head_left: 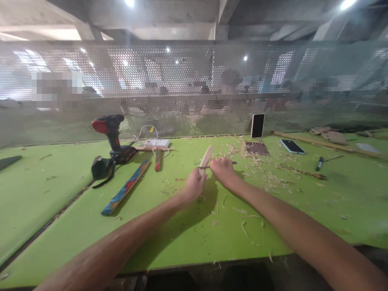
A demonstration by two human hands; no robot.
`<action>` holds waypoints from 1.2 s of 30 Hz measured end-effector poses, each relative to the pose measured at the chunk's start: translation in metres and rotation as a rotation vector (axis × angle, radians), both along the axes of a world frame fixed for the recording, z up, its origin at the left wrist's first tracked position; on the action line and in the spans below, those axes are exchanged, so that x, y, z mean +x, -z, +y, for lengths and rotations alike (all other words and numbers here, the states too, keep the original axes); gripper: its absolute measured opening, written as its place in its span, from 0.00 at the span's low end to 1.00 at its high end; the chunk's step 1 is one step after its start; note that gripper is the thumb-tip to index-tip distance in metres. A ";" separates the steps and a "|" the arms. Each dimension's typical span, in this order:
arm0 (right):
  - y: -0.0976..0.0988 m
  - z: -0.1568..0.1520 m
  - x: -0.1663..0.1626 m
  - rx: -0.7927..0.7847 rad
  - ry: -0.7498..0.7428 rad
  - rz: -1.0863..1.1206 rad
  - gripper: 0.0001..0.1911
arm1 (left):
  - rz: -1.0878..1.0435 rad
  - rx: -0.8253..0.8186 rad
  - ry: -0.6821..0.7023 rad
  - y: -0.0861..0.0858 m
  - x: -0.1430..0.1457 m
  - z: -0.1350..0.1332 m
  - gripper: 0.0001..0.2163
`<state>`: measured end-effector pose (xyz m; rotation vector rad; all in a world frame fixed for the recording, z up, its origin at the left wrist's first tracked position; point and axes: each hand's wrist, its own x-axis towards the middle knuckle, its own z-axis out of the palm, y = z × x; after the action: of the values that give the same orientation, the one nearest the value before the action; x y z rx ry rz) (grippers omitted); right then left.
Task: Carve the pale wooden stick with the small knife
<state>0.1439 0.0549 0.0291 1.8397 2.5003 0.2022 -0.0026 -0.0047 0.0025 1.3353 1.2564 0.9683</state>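
Note:
My left hand [194, 185] is closed around the lower end of a pale, flat wooden piece [207, 155] with a rounded tip pointing up and away. In my right hand [222, 166], a closed fist, is a thin dark knife [204, 167]. Its blade lies across the wood just above my left hand, and its other end sticks out to the right of the fist. Both hands are close together above the green table [188, 238]. My fingers hide the bottom of the wood and the middle of the knife.
Curly wood shavings [271, 180] litter the right side, near a brown sandpaper-like sheet [257, 148]. A cordless drill [112, 137], a blue painted strip [125, 188] and a white power bank [157, 143] are left. Phones [292, 146], a marker [319, 163] and a perforated screen [188, 76] stand beyond.

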 end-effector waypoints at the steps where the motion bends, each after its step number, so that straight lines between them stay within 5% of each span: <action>1: 0.000 0.001 0.001 0.008 -0.003 0.001 0.20 | 0.011 0.006 0.001 0.001 0.000 0.000 0.06; 10: 0.008 0.015 0.006 0.016 0.022 0.092 0.18 | 0.043 0.026 0.023 0.006 -0.002 0.003 0.09; 18: -0.007 0.032 0.049 0.091 0.172 0.084 0.23 | 0.075 0.027 0.128 0.016 0.005 -0.007 0.11; 36: 0.008 0.048 0.067 0.107 0.225 0.094 0.15 | 0.155 0.017 0.132 0.010 0.003 -0.008 0.08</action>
<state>0.2108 0.1030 0.0212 2.2025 2.3560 0.2524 0.0000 -0.0126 -0.0071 1.5107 1.2598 0.7971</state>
